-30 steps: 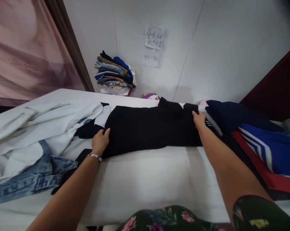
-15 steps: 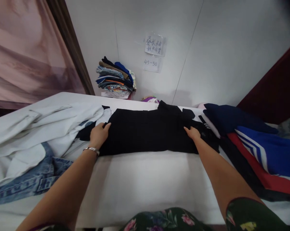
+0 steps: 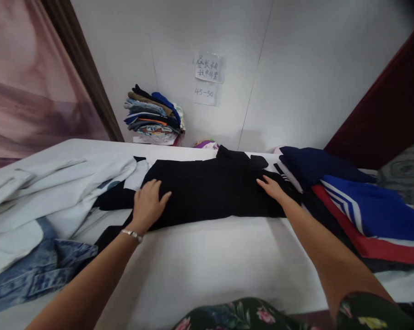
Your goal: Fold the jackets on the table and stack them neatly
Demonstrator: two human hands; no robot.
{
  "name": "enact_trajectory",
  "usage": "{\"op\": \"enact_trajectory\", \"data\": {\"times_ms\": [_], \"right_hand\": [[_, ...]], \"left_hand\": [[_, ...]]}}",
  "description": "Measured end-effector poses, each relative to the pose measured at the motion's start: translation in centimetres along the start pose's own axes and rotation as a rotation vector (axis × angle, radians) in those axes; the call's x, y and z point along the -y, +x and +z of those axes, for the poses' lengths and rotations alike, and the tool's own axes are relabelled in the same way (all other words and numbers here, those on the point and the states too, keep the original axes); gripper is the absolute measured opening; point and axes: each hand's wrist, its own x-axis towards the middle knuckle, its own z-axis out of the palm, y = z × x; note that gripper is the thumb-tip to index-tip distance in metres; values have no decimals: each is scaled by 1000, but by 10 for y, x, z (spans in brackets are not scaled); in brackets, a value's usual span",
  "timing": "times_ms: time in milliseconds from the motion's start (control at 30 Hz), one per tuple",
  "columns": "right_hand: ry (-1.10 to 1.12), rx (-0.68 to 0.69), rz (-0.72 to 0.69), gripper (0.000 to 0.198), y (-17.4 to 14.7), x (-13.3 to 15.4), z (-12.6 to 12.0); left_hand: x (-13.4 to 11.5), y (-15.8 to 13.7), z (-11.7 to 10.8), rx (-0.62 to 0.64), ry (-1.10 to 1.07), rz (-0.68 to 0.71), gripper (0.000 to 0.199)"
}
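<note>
A black garment [image 3: 207, 192] lies folded into a wide band across the table, with a collar-like flap raised along its far edge. On its left end rests my left hand [image 3: 149, 204], open, thumb held apart from the fingers. My right hand [image 3: 271, 187] touches the cloth near the right end; its fingers look loosely stretched and apart, with no cloth visibly pinched. The fingertips' undersides are hidden. More black fabric shows to the left of my left hand, beside the white garments.
White garments [image 3: 62, 183] and blue denim [image 3: 38, 270] lie loose at left. Folded clothes are stacked at right, with a blue striped one [image 3: 372, 206] and a navy one [image 3: 320, 165]. A tall clothes pile [image 3: 154, 114] stands by the wall behind the white table [image 3: 207, 266].
My left hand has gone from pinching the garment's left edge to lying open on it. My right hand's grip has loosened. The view has shifted slightly, and the garment stays folded.
</note>
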Motion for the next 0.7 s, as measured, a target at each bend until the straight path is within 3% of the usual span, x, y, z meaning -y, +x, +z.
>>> {"op": "enact_trajectory", "data": {"times_ms": [67,167,300,433,567,700], "right_hand": [[-44,-90,-233,62,-28,-8,-1],[-244,-141,-475,58,-66,-34,1],[-479,-82,-377,57,-86,-69,2],[-568,-38,-361,55,-81,-75,-6],[-595,-110,-230,49,-85,-76,-20],[-514,-64,-139,44,-85,-84,-28]], "left_hand": [[-11,-14,11,96,2,169,57],[-13,-22,29,267,29,178,60],[-2,-19,43,303,47,174,63],[4,-19,46,273,76,205,59],[2,-21,45,287,82,243,54],[2,-17,43,286,35,180,58]]}}
